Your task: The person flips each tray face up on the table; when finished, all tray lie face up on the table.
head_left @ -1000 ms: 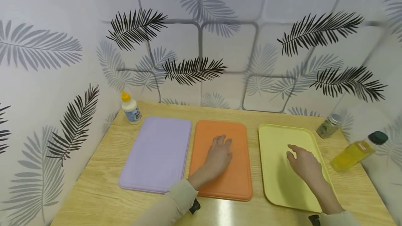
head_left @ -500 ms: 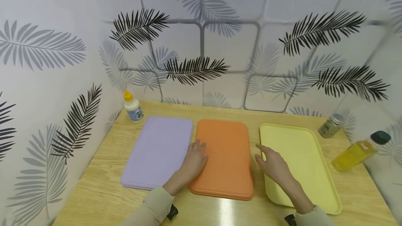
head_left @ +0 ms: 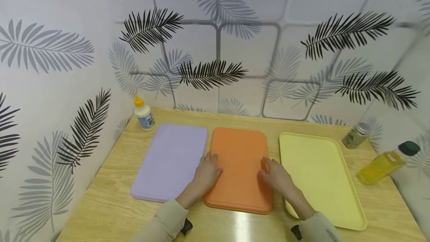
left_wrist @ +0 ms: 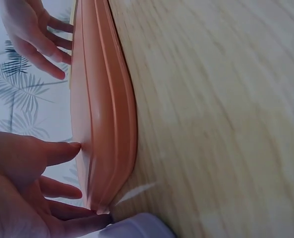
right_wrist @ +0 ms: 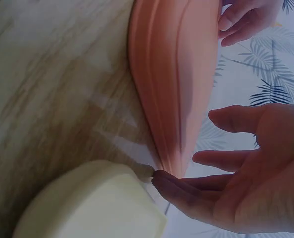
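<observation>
An orange rounded-rectangle tray lies flat side up on the wooden table, between a purple tray and a yellow one. My left hand is at its left long edge; in the left wrist view the thumb touches the top and the fingers reach down along the side. At the right long edge is my right hand. Its fingers are extended toward the tray's side in the right wrist view, with the thumb held apart from the surface. Whatever is under the orange tray is hidden.
The yellow tray with a raised rim lies at the right, beneath my right forearm. A white glue bottle with a yellow cap stands at back left. A small spice jar and a bottle of yellow liquid stand at right. Patterned walls enclose the table.
My left hand has gone from the middle of the orange tray to its left edge. My right hand has moved left from over the yellow tray to the orange tray's right edge.
</observation>
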Available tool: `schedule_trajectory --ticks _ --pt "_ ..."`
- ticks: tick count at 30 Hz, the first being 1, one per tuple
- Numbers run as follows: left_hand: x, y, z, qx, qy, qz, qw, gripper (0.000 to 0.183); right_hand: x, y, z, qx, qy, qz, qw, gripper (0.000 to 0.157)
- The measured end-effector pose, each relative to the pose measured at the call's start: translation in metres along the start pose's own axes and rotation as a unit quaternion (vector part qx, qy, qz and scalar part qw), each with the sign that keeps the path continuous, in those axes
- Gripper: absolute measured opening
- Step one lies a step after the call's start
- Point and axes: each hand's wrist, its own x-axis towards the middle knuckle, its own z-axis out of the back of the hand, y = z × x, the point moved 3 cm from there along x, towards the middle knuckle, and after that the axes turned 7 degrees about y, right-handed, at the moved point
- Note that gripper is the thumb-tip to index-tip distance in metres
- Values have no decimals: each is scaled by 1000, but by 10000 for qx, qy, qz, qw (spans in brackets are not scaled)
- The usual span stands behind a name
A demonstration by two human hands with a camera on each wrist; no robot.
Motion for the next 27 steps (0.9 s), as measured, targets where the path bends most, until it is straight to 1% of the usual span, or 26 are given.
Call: schedule_trajectory --ticks 2,6,10,14,18,21,23,27 --pt "1 0 -1 161 0 62 9999 52 1 0 -2 -117 5 -63 9999 49" --pt "2 -1 -1 446 -10 133 9989 54 3 -1 -3 -158 16 -116 9998 48" --pt "4 0 0 545 35 221 9983 56 5 -2 -5 -157 37 -55 9999 49" --pt "6 1 1 386 132 277 9988 56 5 -1 -6 -112 1 51 9999 49" --pt "8 4 2 30 166 319 9993 54 4 1 -5 -35 -100 241 9997 47" --pt "9 6 3 -211 190 357 9990 54 3 2 -5 116 -179 295 9993 47" --pt "9 8 3 -320 233 431 9983 56 3 2 -5 301 -237 228 9990 46" --pt "8 11 3 -485 287 579 9967 57 3 -1 -6 860 -522 53 9949 42"
